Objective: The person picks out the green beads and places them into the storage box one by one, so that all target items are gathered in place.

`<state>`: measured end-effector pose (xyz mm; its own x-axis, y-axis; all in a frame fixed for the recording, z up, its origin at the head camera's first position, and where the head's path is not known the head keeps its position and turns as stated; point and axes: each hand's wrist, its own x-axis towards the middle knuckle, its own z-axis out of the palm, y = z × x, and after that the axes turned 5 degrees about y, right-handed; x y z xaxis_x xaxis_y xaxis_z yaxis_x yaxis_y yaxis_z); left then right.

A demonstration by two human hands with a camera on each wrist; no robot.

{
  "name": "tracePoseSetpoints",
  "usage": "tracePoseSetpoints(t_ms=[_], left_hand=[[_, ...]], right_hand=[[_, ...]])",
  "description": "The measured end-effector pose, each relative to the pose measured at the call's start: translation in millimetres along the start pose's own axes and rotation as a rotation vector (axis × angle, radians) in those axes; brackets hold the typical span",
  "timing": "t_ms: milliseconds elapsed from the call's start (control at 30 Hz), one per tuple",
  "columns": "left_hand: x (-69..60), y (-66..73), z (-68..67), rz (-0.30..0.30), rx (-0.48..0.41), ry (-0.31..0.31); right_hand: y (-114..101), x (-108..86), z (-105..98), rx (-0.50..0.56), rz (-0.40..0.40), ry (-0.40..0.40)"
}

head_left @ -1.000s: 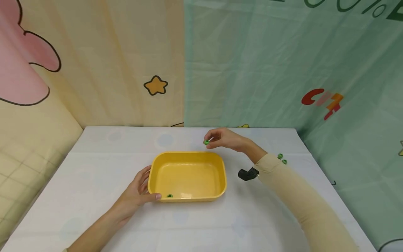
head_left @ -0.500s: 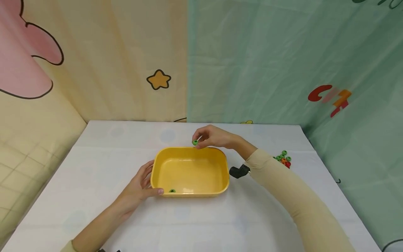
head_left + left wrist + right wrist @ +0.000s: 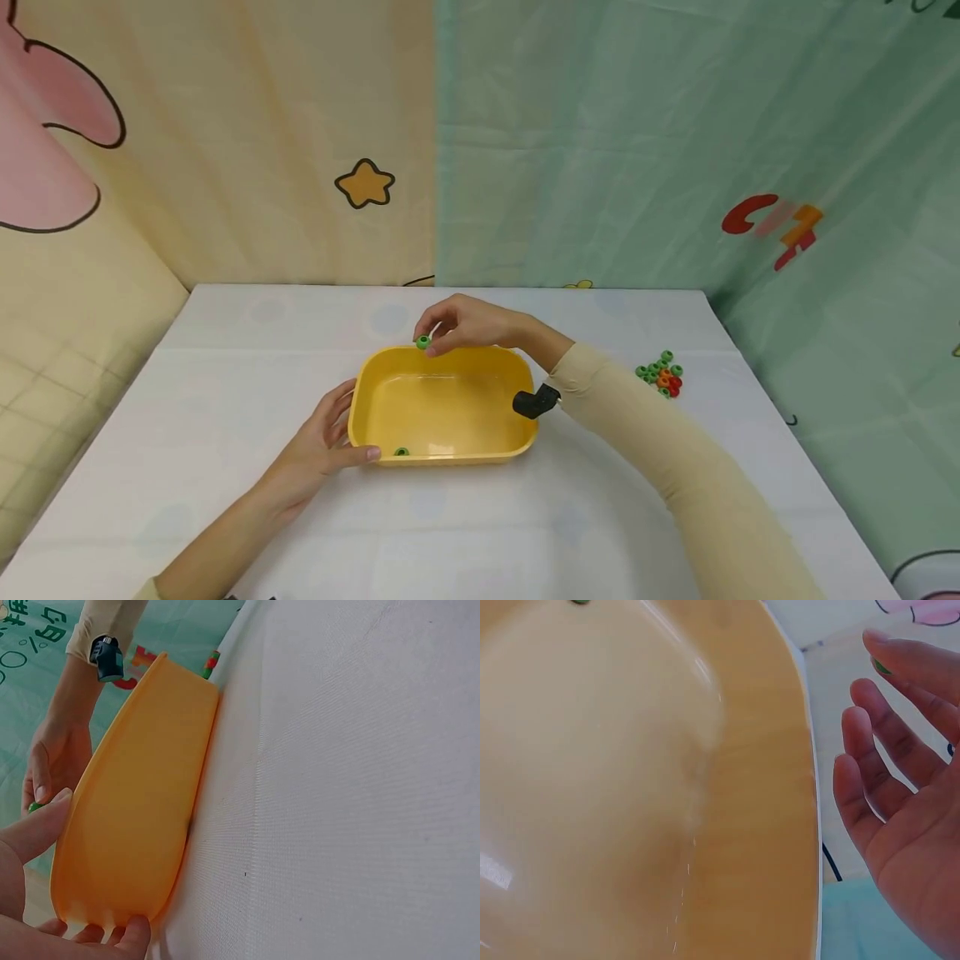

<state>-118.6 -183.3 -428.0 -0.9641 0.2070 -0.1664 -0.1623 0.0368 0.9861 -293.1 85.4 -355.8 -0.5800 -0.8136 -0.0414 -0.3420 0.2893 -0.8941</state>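
A yellow plastic tray stands on the white-covered table. My left hand grips its near left corner, thumb over the rim and fingers along the outer side. In the left wrist view the left thumb and fingertips press the tray wall. My right hand hovers over the tray's far rim and pinches a green bead between thumb and forefinger. In the right wrist view that bead is mostly hidden by the fingers. Inside the tray, by its near left edge, lies another green bead.
To the right on the white tablecloth sits a loose cluster of green, orange and red beads. A black wrist camera juts from the right sleeve over the tray's right side. Printed curtains hang behind the table.
My right hand has moved left with the green bead, from right of the tray to over its far rim. The bead cluster has come out from behind the sleeve. My left hand keeps its grip.
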Motion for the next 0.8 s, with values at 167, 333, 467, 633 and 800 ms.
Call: tracePoseSetpoints(t_ms=[167,333,467,633,800], left_hand=[[-0.3,1.2,-0.9,-0.017,0.014,0.004],[0.9,-0.3,-0.8,-0.016,0.014,-0.001],[1.3,-1.9,1.2,-0.012,-0.005,-0.018],[0.0,-2.8,2.1,0.003,-0.008,-0.018],[0.4,-2.2,1.1,-0.003,-0.009,-0.012]], right_hand=[[-3,11.5,8,-0.013,-0.02,-0.021],[-6,20.2,16,-0.028,-0.031,-0.022],[-6,21.5,18,-0.04,-0.018,0.0],[-1,14.9,16,-0.042,-0.002,0.035],[5,4.5,9,-0.032,0.01,0.057]])
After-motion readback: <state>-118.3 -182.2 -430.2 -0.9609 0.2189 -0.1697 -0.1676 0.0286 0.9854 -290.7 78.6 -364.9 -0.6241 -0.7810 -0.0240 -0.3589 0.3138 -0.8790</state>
